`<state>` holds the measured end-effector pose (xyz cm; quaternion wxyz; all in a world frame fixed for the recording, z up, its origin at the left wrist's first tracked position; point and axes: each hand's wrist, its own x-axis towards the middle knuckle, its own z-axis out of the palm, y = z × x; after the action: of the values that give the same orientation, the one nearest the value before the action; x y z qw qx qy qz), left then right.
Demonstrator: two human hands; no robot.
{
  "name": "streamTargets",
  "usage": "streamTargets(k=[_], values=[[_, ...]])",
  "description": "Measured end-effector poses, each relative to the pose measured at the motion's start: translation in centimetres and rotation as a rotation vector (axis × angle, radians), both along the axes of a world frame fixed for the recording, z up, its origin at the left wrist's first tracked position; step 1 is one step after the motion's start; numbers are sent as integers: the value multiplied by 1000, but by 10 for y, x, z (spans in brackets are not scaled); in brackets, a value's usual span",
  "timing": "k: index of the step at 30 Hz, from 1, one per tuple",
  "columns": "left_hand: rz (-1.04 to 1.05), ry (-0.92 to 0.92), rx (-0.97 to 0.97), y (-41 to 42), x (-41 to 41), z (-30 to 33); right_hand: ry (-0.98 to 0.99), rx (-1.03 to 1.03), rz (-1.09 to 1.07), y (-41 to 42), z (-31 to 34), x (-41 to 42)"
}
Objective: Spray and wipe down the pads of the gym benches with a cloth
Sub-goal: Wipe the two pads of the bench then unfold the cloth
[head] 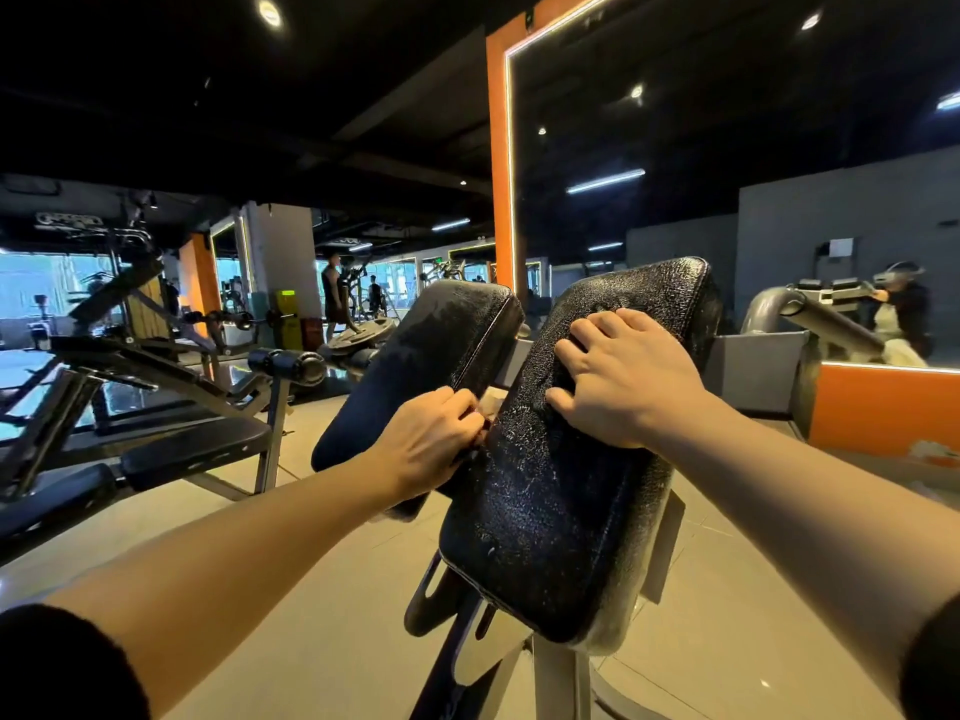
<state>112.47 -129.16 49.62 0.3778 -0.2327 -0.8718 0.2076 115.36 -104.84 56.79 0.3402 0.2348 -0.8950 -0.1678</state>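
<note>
Head view shows the right hand (621, 379) pressing a dark cloth (563, 376) on the wet, slippery right pad (545, 511), its fingers partly bent over the cloth, while the left hand (431, 441) pinches that soft, firmly fixed pad's inner edge.

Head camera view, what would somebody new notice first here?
Two black pads, tilted side by side at centre: the right pad glistens, speckled with droplets, under the right hand. The left hand grips at the gap beside the left pad. Behind rises an orange-framed mirror.
</note>
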Motion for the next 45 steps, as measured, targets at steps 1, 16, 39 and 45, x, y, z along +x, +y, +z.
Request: streamTargets(k=[1,16,39,45], values=[[-20,39,8,2,-5,10,-3,1,-7,-1,0,0],[198,-182,-18,1,27,-30,-111,-7,-69,-2,-1,13],[123,112,-86,16,-22,7,-108,-16,-69,-13,-6,6],[73,-89,8,-21,28,-51,-103,20,-117,-14,-8,11]])
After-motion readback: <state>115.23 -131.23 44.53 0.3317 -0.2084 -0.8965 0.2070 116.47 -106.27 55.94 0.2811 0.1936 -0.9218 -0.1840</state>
